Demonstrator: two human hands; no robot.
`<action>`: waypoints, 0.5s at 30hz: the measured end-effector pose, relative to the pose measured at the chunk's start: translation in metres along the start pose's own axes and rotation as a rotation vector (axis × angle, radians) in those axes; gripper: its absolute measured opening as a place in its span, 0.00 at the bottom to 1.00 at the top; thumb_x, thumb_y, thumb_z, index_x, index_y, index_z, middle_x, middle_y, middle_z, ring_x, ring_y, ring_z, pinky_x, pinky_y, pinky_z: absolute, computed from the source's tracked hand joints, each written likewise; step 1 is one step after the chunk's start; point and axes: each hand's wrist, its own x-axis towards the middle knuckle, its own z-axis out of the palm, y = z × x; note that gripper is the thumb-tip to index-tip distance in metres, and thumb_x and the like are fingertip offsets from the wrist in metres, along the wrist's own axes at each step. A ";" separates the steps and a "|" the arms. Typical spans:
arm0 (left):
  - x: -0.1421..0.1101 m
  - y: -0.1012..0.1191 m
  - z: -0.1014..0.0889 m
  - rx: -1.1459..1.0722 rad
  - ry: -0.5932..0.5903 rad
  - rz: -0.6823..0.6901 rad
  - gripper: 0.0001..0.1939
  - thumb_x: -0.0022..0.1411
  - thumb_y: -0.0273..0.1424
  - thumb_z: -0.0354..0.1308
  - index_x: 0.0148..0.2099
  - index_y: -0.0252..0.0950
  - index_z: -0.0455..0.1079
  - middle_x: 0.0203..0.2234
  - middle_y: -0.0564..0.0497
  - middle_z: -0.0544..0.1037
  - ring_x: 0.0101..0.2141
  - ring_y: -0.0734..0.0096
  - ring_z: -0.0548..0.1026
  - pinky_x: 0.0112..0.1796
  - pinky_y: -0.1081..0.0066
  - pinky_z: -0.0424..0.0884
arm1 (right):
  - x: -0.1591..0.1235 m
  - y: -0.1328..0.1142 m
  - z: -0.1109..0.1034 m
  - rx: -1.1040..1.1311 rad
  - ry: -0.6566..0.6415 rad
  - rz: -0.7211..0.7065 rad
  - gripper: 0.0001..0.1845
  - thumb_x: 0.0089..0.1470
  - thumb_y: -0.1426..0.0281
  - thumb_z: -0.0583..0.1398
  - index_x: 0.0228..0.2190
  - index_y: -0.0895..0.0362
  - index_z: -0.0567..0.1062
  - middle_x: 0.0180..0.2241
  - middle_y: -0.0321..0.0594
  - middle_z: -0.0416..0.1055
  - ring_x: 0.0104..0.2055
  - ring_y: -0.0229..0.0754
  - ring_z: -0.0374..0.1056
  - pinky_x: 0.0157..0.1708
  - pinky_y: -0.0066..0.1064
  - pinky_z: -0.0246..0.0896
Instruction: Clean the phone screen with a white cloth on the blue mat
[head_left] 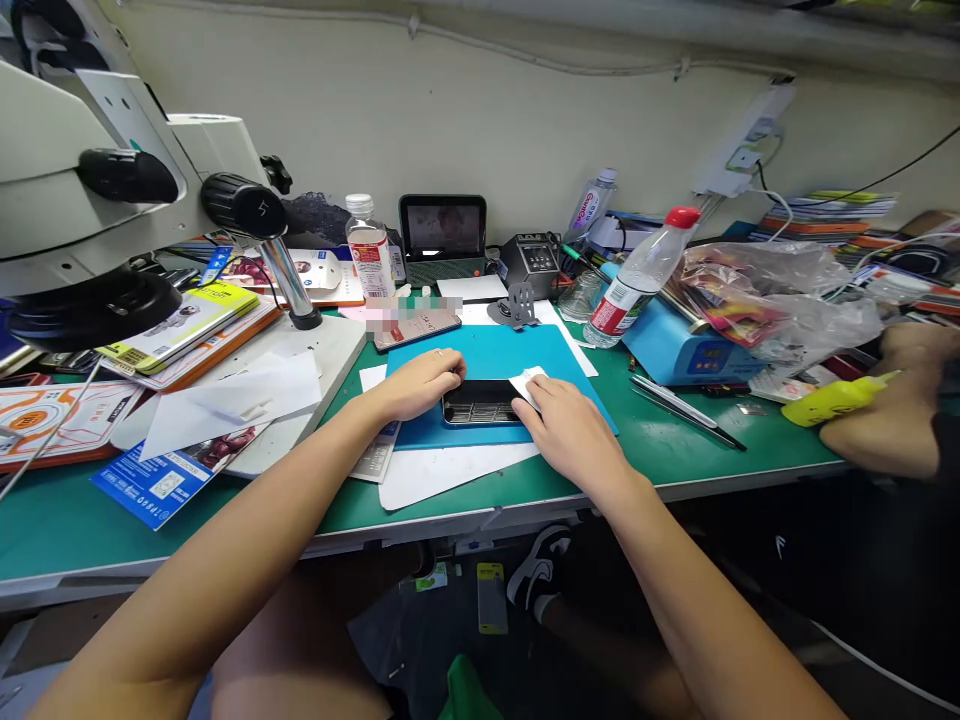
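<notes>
A dark phone-like case [486, 412] with a grid pattern inside lies on the blue mat [502, 350] in front of me. My left hand [429, 384], a ring on one finger, is closed at the case's left end, its fingertips on the upper left corner. My right hand [574, 425] pinches a folded white wipe [529, 385] at the right end of the case. The right fingers partly cover that end. Whether the wipe touches the inside of the case I cannot tell.
A microscope [82, 220] overhangs the left side. Behind the mat are a phone [417, 328], a bottle [371, 255] and a small screen [444, 230]. Tweezers [686, 412], a red-capped bottle [641, 280] and a yellow squeeze bottle [832, 402] near another person's arm [892, 420] are right.
</notes>
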 end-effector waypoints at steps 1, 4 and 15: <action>0.000 0.001 0.000 -0.005 0.000 -0.004 0.09 0.63 0.31 0.44 0.38 0.38 0.65 0.38 0.48 0.74 0.41 0.59 0.70 0.43 0.60 0.66 | 0.002 0.001 -0.001 0.001 0.002 -0.001 0.17 0.68 0.63 0.48 0.42 0.57 0.75 0.48 0.50 0.76 0.52 0.54 0.69 0.45 0.42 0.65; 0.000 0.000 0.000 -0.011 0.001 -0.002 0.09 0.63 0.31 0.44 0.38 0.38 0.66 0.38 0.47 0.74 0.41 0.59 0.70 0.43 0.60 0.66 | -0.010 0.000 0.000 0.000 0.016 0.018 0.17 0.68 0.64 0.48 0.42 0.58 0.75 0.48 0.51 0.76 0.53 0.55 0.68 0.45 0.43 0.65; 0.001 -0.001 0.001 -0.002 -0.010 0.000 0.09 0.62 0.32 0.43 0.38 0.38 0.64 0.38 0.48 0.72 0.40 0.59 0.69 0.43 0.60 0.64 | -0.001 -0.002 0.002 0.032 -0.016 0.081 0.17 0.68 0.64 0.47 0.41 0.57 0.74 0.50 0.53 0.74 0.50 0.55 0.71 0.42 0.42 0.66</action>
